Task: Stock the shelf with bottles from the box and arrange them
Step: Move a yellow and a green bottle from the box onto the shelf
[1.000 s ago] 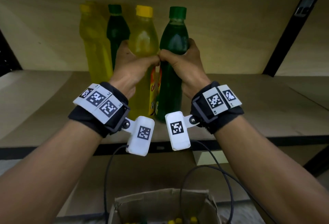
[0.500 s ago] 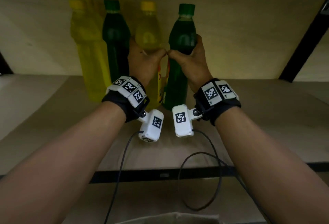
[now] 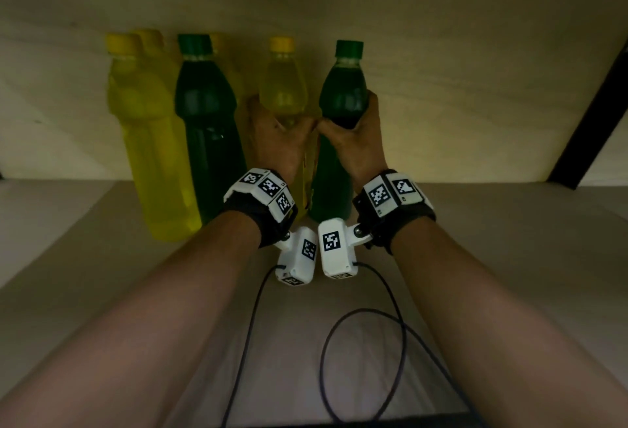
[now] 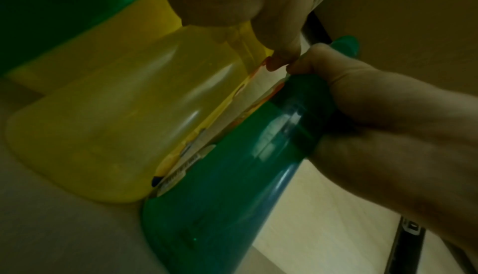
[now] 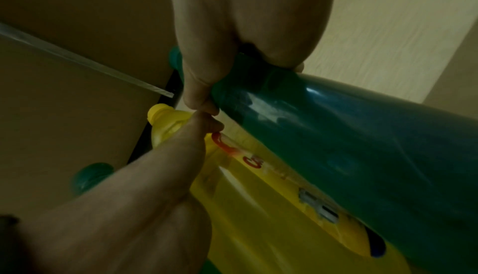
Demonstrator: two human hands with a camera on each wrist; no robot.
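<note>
Four yellow bottles and two green bottles show; the rearmost are blurred.

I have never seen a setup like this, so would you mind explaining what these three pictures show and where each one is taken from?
There is no machine here: a person wearing cameras is stocking a shelf. The big picture comes from a camera on the head, looking down along both forearms. The white blocks at the wrists are two more cameras; each looks along its hand from below, which gives the two close, skewed pictures.

The left hand holds a yellow bottle in its grip, and the right hand holds a green bottle. The two stand side by side, with the thumbs nearly meeting between them. To their left, another green bottle and more yellow bottles already stand at the back wall. Black cables trail from the wrist cameras.
</note>
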